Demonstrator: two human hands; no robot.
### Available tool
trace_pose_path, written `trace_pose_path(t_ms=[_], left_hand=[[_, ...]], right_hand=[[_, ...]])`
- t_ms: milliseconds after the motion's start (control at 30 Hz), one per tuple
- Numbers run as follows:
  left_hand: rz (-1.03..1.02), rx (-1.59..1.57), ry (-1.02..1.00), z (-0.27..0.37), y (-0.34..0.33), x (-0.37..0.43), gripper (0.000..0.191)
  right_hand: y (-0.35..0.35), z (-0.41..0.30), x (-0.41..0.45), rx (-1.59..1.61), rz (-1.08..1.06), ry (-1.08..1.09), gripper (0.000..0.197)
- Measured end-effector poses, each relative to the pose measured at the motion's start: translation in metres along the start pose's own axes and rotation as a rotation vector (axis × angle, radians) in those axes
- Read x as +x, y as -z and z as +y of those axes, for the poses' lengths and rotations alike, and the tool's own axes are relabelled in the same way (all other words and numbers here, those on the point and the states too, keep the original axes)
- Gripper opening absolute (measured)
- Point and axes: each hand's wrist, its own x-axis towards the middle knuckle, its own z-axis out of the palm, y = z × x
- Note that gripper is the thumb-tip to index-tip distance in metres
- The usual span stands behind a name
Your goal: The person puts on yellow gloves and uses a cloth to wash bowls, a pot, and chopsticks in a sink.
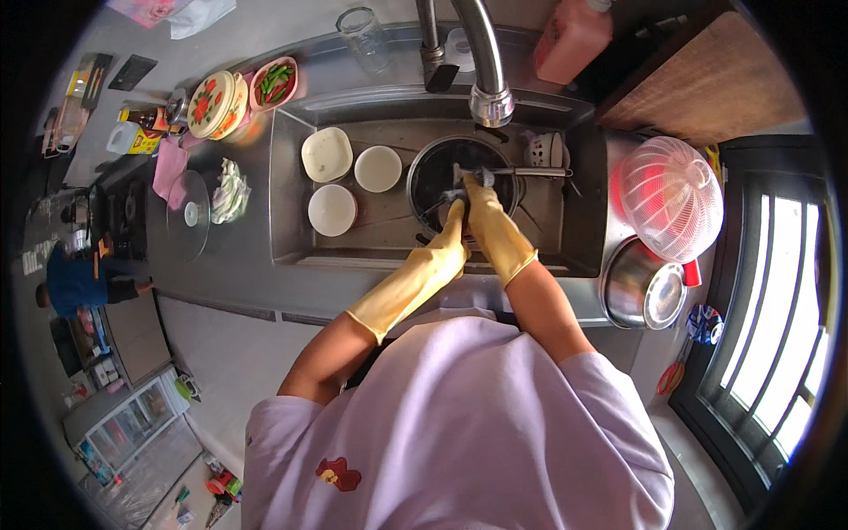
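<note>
Both my hands wear yellow rubber gloves and reach over a dark-bottomed metal pot [430,169] in the stainless steel sink [291,199]. My right hand [485,205] has its fingers closed at the inner end of a metal-handled utensil [540,172], whose handle extends right past the pot's rim. A grey scouring pad [486,177] shows beside those fingers. My left hand [452,232] is close beside the right one, near something dark and grey at its fingertips; its grip is hidden. Left of the pot sit two white bowls [378,169] [332,210] and a squarish white dish [327,154].
A faucet [491,99] hangs over the pot. A perforated white holder [546,150] stands at the sink's right. Beyond it are a pink mesh basket [669,199] and steel pot [636,291]. Leftward lie a glass lid [189,228] and crumpled cloth [230,190]. A person [76,281] is farther left.
</note>
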Motion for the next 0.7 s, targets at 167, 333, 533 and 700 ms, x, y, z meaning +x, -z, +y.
trace_pose_path(t_ms=[167,333,533,700], left_hand=[[-0.025,0.062,-0.079,-0.031,0.011,0.001,0.047],[0.096,-0.429,-0.153,-0.041,0.063,-0.011,0.035],[0.039,-0.396,-0.112,-0.020,0.015,0.034,0.043],[0.190,0.167,-0.239,-0.012,-0.009,0.041,0.049]], right_hand=[[0.035,0.028,0.133,-0.012,0.178,0.022,0.066],[0.062,0.022,0.030,0.422,-0.230,0.150,0.051],[0.058,0.022,-0.018,0.533,-0.495,0.315,0.049],[0.037,0.013,-0.065,0.315,-0.195,0.268,0.107]])
